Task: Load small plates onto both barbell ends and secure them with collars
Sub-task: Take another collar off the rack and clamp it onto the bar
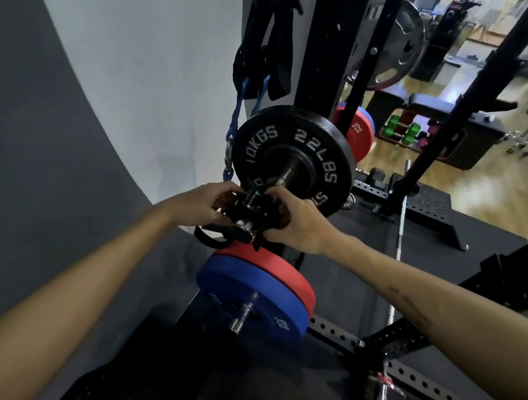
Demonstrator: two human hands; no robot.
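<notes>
A black iron plate marked 10 KGS and 22 LBS sits on the barbell sleeve, whose steel end points toward me. A black collar is around the sleeve, a short way out from the plate. My left hand grips the collar from the left. My right hand grips it from the right and below. My fingers hide most of the collar.
A blue 20 kg plate and a red plate hang on a storage peg just below. Black rack uprights and perforated beams surround me. Straps and a blue band hang at left. A bench and green dumbbells stand beyond.
</notes>
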